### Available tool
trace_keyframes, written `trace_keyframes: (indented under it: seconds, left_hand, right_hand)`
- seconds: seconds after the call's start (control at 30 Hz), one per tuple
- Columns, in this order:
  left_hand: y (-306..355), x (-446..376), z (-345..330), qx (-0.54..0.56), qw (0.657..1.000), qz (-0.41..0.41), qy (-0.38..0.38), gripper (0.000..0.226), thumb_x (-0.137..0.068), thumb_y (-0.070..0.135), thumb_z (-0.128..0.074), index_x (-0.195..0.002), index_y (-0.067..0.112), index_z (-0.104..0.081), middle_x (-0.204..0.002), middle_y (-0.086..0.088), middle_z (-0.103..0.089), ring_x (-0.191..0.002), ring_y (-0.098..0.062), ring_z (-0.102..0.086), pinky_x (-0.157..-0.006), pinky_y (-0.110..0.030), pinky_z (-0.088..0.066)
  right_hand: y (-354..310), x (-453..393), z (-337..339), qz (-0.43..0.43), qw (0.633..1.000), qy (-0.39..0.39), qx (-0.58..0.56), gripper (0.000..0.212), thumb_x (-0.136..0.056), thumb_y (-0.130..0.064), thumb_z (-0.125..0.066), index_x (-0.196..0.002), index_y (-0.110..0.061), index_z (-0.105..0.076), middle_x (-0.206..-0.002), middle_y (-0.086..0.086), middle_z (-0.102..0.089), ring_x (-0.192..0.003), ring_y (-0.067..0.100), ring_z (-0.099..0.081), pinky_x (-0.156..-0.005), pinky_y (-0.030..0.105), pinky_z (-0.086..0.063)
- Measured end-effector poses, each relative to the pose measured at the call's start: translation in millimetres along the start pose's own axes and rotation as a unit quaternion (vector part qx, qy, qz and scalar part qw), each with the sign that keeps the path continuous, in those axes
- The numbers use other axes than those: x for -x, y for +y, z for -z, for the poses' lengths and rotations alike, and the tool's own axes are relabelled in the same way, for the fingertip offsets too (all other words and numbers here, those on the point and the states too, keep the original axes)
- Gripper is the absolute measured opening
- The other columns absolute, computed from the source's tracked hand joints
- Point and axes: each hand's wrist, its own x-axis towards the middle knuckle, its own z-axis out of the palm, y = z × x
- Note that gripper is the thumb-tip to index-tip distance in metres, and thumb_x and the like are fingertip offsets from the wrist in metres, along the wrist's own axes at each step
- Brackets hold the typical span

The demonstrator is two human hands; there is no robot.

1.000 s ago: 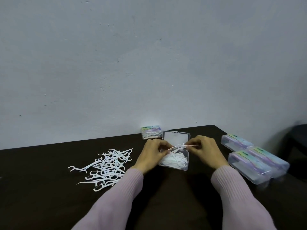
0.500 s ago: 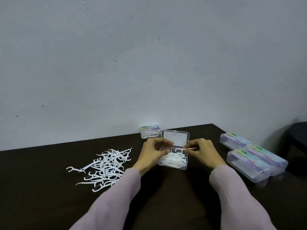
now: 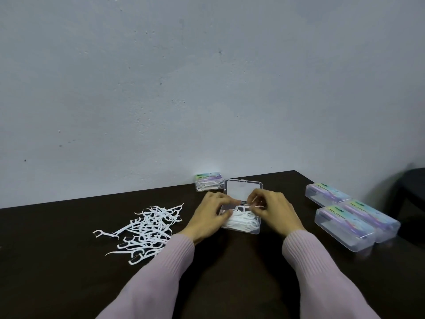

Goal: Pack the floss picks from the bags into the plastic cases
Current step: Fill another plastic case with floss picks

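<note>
Head view: both hands meet over the open case [image 3: 241, 223]; right hand [image 3: 274, 210] pinches floss picks [image 3: 249, 205], left hand [image 3: 210, 215] grips the case's left edge.

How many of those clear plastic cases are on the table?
5. One open case lies between the hands; one closed case sits behind it by the wall; three closed cases lie at right. None seems hidden.
</note>
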Motion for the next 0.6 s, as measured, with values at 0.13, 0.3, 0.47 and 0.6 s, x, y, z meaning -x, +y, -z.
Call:
trace_keyframes:
  seconds: [0.13, 0.3, 0.47, 0.6]
  left_hand:
    - [2.4, -0.6, -1.9, -0.053, 0.999, -0.001, 0.002, 0.029, -0.095, 0.028, -0.051, -0.122, 0.027, -0.061, -0.122, 0.006, -0.05, -0.118, -0.01, -0.034, -0.101, -0.033, -0.03]
    - [0.0, 1.9, -0.1, -0.075, 0.996, 0.005, 0.042, 0.025, -0.094, 0.032, -0.052, -0.115, 0.025, -0.064, -0.121, 0.009, -0.052, -0.119, -0.006, -0.035, -0.093, -0.026, -0.023]
    - [-0.7, 4.2, 0.4, -0.047, 0.998, 0.007, 0.047, 0.019, -0.092, 0.029, -0.055, -0.106, 0.034, -0.067, -0.115, 0.011, -0.054, -0.114, -0.005, -0.038, -0.091, -0.027, -0.023]
    - [-1.5, 4.1, 0.5, -0.074, 0.995, 0.011, 0.065, 0.021, -0.093, 0.029, -0.054, -0.109, 0.032, -0.067, -0.118, 0.012, -0.054, -0.116, -0.004, -0.039, -0.102, -0.029, -0.021]
  right_hand:
    - [0.8, 1.0, 1.6, 0.008, 1.0, -0.01, 0.016, 0.006, -0.087, -0.02, -0.062, -0.089, -0.026, -0.061, -0.089, -0.006, -0.064, -0.083, 0.008, -0.059, -0.09, 0.032, -0.049]
    - [1.0, -0.3, 3.6, 0.007, 0.997, -0.066, -0.027, 0.015, -0.085, -0.031, -0.066, -0.096, -0.022, -0.067, -0.094, -0.004, -0.066, -0.086, 0.007, -0.059, -0.085, 0.027, -0.051]
    - [3.9, -0.3, 4.4, 0.0, 0.998, -0.069, -0.001, 0.015, -0.082, -0.024, -0.07, -0.096, -0.025, -0.07, -0.096, -0.006, -0.066, -0.085, 0.005, -0.059, -0.08, 0.022, -0.05]
    - [4.0, -0.3, 2.7, 0.002, 0.999, -0.045, 0.006, 0.019, -0.084, -0.015, -0.066, -0.102, -0.024, -0.067, -0.091, -0.007, -0.064, -0.083, 0.003, -0.059, -0.078, 0.017, -0.046]
